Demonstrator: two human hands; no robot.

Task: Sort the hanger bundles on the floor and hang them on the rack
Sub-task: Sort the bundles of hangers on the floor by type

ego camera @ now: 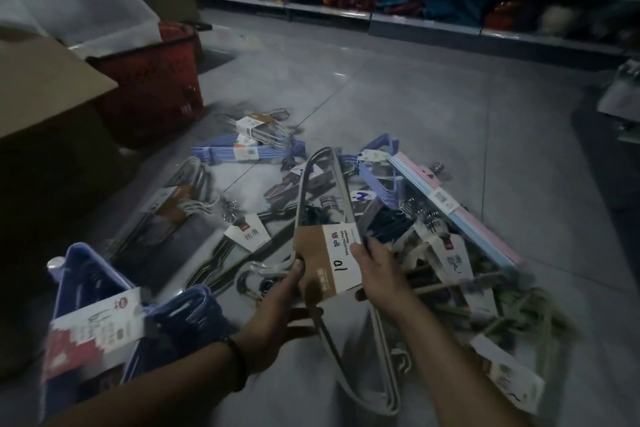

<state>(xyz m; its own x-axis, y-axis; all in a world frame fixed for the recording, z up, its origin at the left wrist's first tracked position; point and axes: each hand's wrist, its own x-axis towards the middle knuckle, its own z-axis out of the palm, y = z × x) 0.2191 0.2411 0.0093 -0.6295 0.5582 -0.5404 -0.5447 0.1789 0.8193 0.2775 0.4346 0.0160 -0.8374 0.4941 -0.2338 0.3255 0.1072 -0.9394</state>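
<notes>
- Both hands are on one grey hanger bundle [323, 253], held up above the heap of bundles [242, 151] on the floor [398, 87], right in front of the person.
- The left hand [287, 291] grips the card sleeve's left edge with curled fingers, and the right hand [375, 269] pinches its right edge.
- Here's the key line: the bundle's long axis runs away from the person. The far end is over the heap, the near end drops between the forearms, and the hooks poke out to the left.
- The left hand sits nearer the hooks, so it's likelier to lead them to a rack. I can't see a rack here.
</notes>
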